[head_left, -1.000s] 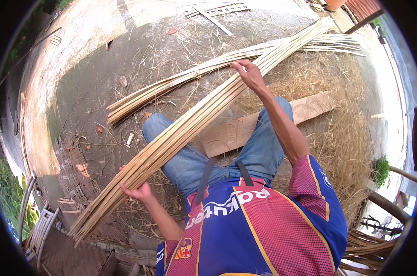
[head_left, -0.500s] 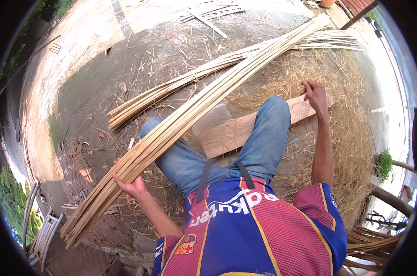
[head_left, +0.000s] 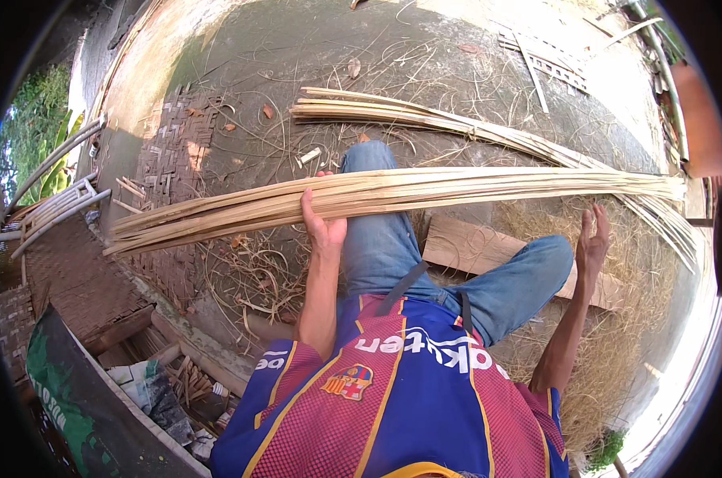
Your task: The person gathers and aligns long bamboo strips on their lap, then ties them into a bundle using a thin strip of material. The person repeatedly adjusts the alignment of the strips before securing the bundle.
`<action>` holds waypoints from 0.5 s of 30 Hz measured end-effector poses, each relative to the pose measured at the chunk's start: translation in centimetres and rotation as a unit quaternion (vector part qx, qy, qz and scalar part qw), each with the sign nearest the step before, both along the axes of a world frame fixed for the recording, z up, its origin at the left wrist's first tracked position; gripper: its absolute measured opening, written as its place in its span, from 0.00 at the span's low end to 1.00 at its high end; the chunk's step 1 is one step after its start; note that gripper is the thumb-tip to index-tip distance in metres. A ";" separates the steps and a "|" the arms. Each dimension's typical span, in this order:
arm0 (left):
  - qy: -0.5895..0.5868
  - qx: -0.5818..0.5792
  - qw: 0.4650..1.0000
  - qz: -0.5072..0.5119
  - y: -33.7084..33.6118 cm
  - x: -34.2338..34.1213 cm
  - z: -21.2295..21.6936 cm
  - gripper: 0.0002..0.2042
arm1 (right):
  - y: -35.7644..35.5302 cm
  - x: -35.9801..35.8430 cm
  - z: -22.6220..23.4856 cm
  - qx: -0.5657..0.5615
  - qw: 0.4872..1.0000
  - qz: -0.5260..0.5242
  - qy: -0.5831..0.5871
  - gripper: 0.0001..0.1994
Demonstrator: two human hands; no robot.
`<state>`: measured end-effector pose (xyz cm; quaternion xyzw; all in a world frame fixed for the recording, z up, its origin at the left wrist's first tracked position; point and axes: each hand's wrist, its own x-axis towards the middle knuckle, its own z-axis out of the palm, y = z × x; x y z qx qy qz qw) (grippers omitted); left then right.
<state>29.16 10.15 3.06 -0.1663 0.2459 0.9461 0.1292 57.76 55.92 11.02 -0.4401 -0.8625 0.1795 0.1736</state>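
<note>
A long bundle of split bamboo strips (head_left: 425,188) lies crosswise in front of me, over my left knee. My left hand (head_left: 323,223) grips it from below, left of its middle, with the fingers round the strips. Near the bundle's right end, my right hand (head_left: 594,239) is raised with its fingers stretched out and nothing in them. A second strip bundle (head_left: 425,116), tied near its middle, rests on the ground beyond; its right part passes under the held one. Between my legs lies a flat wooden board (head_left: 480,245), partly hidden by my right leg.
Fine bamboo shavings (head_left: 656,334) heap up at the right. A woven mat (head_left: 174,151) lies on the ground at the left, with a pale pole rack (head_left: 58,207) beyond it. A dark green sheet (head_left: 82,398) covers things at the lower left. A slatted piece (head_left: 548,62) lies at the far right.
The view has turned left. The held bundle has swung from a steep slant to nearly level, still in my left hand. My right hand's fingers, curled before, are now stretched out.
</note>
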 end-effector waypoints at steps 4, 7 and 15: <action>0.040 0.020 0.999 -0.025 -0.1 0.7 0.9 0.22 | -12.4 -13.8 -0.9 -0.044 0.952 0.301 0.038 0.22; 0.024 0.043 0.999 -0.020 -0.5 0.3 -0.4 0.21 | -19.5 -19.8 -1.8 -0.055 0.913 0.396 0.082 0.24; -0.028 -0.037 0.997 -0.058 -3.3 2.4 -1.3 0.32 | -26.1 -22.3 -6.2 0.042 0.891 0.452 -0.022 0.25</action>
